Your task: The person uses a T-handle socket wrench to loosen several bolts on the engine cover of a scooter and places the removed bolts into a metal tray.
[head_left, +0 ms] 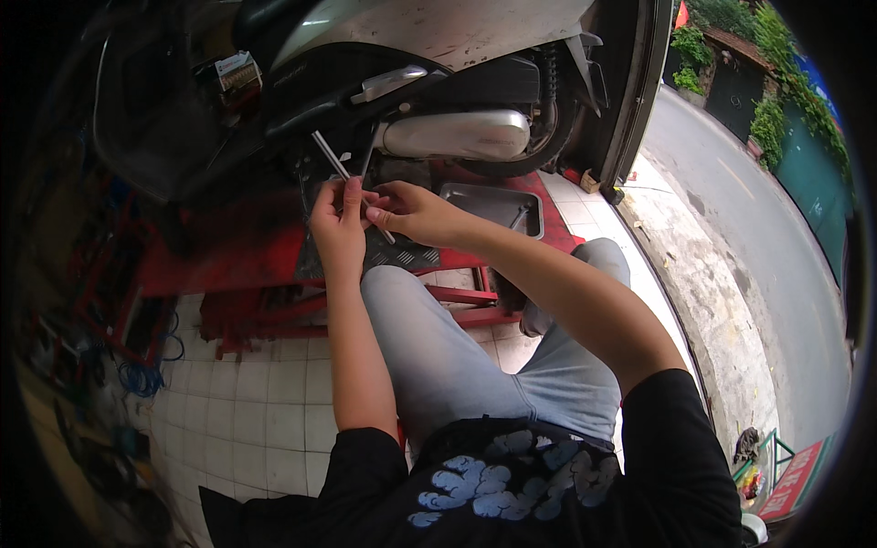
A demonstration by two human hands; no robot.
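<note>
My left hand [340, 216] is closed around a slim chrome metal rod [329, 148], which slants from upper left to lower right above the dark tread plate [418, 258] of the red lift. My right hand [407, 215] is beside it, fingers bent at the same rod near its lower part; what exactly its fingertips grip is partly hidden. Behind my hands is a scooter [451, 133] with a silver side cover and black body. Another thin metal bar [370, 146] slants up behind the fingers; I cannot tell what it joins.
A metal tray [491, 194] with a tool inside lies right of my hands on the red lift [219, 268]. My knees are close before it. Blue hoses [140, 378] and dark clutter lie left on the tiles. At right, past a doorway edge, runs a street [758, 237].
</note>
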